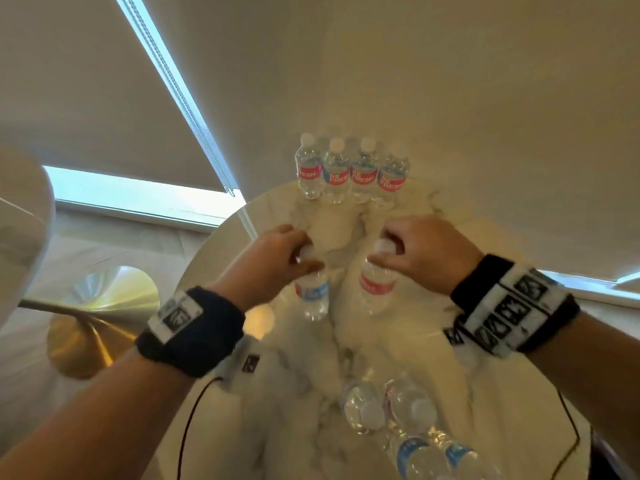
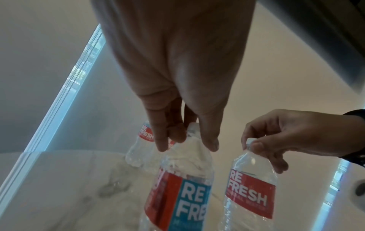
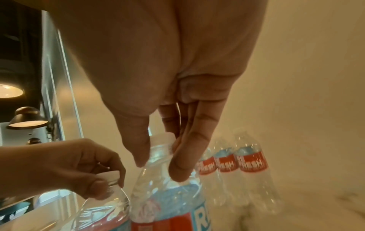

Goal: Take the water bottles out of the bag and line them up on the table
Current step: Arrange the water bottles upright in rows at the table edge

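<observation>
Several clear water bottles with red and blue labels stand in a row (image 1: pixel 351 171) at the far edge of the round marble table (image 1: pixel 221 244). My left hand (image 1: pixel 306 259) pinches the white cap of an upright bottle (image 1: pixel 313 296) over the table's middle. My right hand (image 1: pixel 384 251) grips the cap of a second upright bottle (image 1: pixel 375 285) just to its right. The left wrist view shows the left hand (image 2: pixel 186 145) on its bottle (image 2: pixel 185 179); the right wrist view shows the right hand (image 3: pixel 160 167) on its bottle (image 3: pixel 166 195). I cannot tell whether their bases touch the table. No bag is discernible.
More bottles (image 1: pixel 384 410) lie near the table's front edge, below my wrists. A gold metal lamp base (image 1: pixel 100 317) stands to the left beyond the table's edge. A wall and lowered window blinds close off the far side behind the row.
</observation>
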A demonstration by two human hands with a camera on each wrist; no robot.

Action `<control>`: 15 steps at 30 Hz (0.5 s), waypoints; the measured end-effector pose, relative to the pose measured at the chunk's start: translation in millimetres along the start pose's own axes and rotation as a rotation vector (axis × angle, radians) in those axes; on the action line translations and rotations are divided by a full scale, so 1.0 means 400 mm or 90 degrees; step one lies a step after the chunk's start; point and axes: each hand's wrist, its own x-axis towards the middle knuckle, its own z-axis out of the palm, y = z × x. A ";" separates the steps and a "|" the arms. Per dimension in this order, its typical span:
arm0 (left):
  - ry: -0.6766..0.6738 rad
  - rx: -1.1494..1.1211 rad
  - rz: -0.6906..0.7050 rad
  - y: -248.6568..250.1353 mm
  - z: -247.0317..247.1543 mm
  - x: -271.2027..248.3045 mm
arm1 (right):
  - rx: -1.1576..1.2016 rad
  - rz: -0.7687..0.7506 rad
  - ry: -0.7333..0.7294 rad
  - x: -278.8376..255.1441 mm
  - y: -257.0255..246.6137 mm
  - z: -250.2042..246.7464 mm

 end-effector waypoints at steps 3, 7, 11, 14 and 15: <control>0.065 0.018 -0.029 -0.025 -0.054 0.133 | 0.029 0.029 0.030 0.136 0.000 -0.041; 0.097 0.005 -0.057 -0.069 -0.097 0.269 | 0.044 0.059 0.035 0.288 0.013 -0.038; 0.094 -0.006 -0.055 -0.109 -0.093 0.339 | 0.039 0.066 0.037 0.382 0.027 -0.018; 0.118 -0.015 -0.056 -0.123 -0.075 0.359 | 0.023 0.042 0.049 0.415 0.027 -0.009; 0.130 -0.012 -0.057 -0.122 -0.069 0.363 | 0.019 0.035 0.055 0.422 0.025 -0.008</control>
